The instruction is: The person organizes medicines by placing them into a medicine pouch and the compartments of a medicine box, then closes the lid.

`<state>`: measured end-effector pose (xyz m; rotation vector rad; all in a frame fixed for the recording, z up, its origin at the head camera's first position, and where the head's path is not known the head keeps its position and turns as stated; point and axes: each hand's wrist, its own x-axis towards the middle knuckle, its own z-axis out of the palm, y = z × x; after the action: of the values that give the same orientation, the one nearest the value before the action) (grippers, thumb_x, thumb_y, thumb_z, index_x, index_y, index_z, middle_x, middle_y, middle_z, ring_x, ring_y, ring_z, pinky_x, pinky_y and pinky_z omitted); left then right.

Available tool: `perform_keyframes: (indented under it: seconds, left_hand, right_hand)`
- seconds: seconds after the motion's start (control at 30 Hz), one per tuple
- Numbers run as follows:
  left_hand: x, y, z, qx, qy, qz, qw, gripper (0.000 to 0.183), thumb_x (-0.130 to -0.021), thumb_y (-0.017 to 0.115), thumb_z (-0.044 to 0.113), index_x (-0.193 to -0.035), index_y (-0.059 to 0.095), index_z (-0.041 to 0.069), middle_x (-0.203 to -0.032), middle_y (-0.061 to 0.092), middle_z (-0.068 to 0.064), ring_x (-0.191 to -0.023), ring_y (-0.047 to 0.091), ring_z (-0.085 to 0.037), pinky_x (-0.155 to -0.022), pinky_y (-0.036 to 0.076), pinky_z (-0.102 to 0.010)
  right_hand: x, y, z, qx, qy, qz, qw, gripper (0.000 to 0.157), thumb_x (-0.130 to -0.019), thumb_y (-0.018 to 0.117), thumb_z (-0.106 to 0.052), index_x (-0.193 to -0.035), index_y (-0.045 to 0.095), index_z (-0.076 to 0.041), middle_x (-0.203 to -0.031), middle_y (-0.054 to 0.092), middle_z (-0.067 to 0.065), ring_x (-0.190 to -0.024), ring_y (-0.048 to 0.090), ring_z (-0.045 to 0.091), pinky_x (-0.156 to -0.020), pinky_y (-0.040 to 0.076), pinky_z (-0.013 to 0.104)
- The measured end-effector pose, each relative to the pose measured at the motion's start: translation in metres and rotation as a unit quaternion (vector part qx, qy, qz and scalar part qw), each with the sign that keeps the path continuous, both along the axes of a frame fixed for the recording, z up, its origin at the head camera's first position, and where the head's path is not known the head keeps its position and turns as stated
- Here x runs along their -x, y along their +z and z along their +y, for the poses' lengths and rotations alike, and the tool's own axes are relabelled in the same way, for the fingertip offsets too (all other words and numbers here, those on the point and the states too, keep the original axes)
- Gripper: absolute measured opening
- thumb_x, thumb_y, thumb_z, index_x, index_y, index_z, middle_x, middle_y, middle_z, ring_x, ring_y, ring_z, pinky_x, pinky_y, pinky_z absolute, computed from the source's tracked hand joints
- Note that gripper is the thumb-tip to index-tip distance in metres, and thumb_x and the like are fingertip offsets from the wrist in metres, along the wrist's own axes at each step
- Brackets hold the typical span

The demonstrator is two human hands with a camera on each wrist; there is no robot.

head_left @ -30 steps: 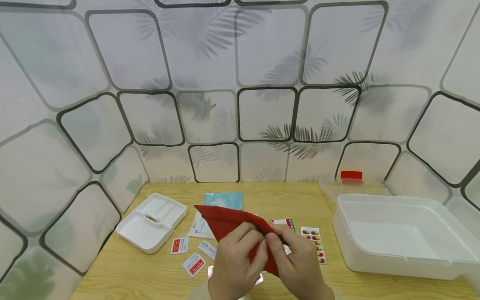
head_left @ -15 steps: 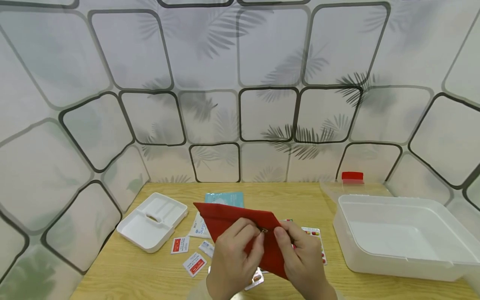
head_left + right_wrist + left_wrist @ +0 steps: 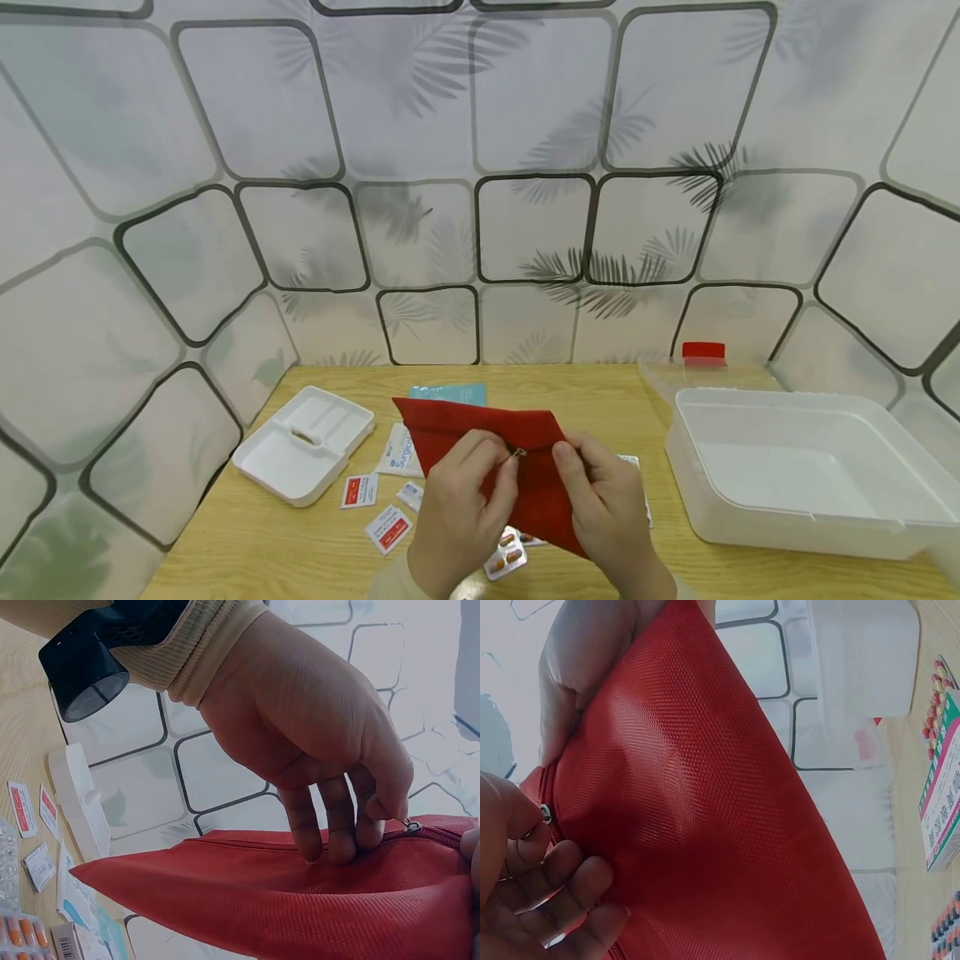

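Pouch [image 3: 540,496], lower centre of head frame: we are observing the left hand [image 3: 461,504] pinching its zip pull [image 3: 519,452], the right hand [image 3: 611,507] gripping its edge.

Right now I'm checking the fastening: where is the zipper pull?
In the head view, the zipper pull is low, right of centre, on the red pouch, pinched by the left hand.
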<state>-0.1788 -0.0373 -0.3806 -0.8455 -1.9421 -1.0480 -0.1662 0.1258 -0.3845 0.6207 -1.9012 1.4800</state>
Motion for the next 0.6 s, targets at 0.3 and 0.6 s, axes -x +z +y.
perform_keyframes:
  seconds: [0.3, 0.6]
  left_hand:
    - [0.0, -0.0019, -0.0011, 0.006, 0.008, -0.031, 0.9995, 0.013, -0.089, 0.06, 0.008, -0.079, 0.058, 0.016, -0.085, 0.059, 0.006, -0.073, 0.054, -0.004, -0.065, 0.05, -0.015]
    - [0.0029, -0.0021, -0.0035, 0.001, 0.023, -0.021, 0.9995, 0.014, -0.087, 0.062, 0.005, -0.077, 0.058, 0.015, -0.082, 0.06, 0.004, -0.071, 0.055, -0.007, -0.066, 0.049, -0.016]
  right_hand:
    - [0.0052, -0.0044, 0.0003, 0.013, 0.01, -0.024, 1.0, 0.021, -0.092, 0.053, 0.01, -0.102, 0.068, 0.0, -0.081, 0.071, 0.01, -0.065, 0.066, 0.017, -0.056, 0.054, 0.026]
    - [0.0072, -0.0054, 0.0014, 0.033, 0.0, -0.054, 0.998, 0.019, -0.094, 0.054, 0.005, -0.103, 0.069, -0.003, -0.083, 0.071, 0.007, -0.064, 0.066, 0.017, -0.056, 0.055, 0.029]
